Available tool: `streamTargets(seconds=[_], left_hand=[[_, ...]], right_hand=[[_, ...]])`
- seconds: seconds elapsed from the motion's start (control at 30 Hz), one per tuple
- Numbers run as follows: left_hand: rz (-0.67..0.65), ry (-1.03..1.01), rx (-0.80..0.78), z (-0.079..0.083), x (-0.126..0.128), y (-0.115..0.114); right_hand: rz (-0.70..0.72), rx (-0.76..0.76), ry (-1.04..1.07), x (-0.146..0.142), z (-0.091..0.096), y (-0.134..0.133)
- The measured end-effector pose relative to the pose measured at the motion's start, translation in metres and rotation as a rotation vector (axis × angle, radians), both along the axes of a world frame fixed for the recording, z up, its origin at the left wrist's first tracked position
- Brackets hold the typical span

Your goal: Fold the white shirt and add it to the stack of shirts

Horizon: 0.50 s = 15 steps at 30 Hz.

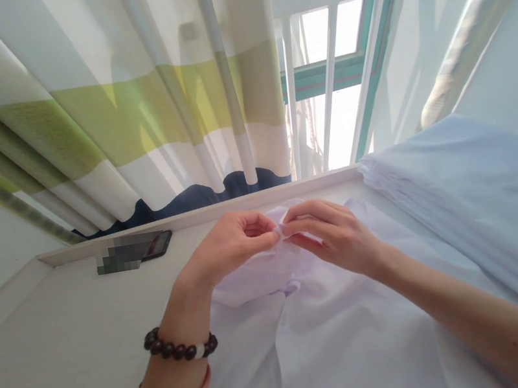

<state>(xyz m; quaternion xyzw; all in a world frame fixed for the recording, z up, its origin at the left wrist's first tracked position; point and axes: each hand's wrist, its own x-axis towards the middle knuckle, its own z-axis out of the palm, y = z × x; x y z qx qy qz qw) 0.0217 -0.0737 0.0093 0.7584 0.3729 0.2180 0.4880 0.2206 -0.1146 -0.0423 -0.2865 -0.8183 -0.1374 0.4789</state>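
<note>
A thin white shirt lies spread on the pale surface in front of me, its collar end toward the window. My left hand pinches a small piece of fabric near the collar between thumb and fingers. Close against it, my right hand pinches the same spot from the other side. The fingertips almost meet, and they hide any small part of the shirt between them. A front edge of the shirt runs down toward me below the hands. Dark beads and a copper-coloured bangle circle my left wrist and forearm.
To the right rests a thick stack of folded white fabric. A dark phone, partly blurred out, lies at the left near the raised back edge of the surface. Behind hang striped curtains, beside a white railing and window.
</note>
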Motion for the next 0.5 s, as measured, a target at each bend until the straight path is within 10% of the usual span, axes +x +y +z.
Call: streamTargets(seconds=[0.5], left_hand=[[-0.019,0.087,0.065,0.0006,-0.0025,-0.0003]], right_hand=[[-0.011,0.085,-0.08,-0.0004,-0.0041,0.0011]])
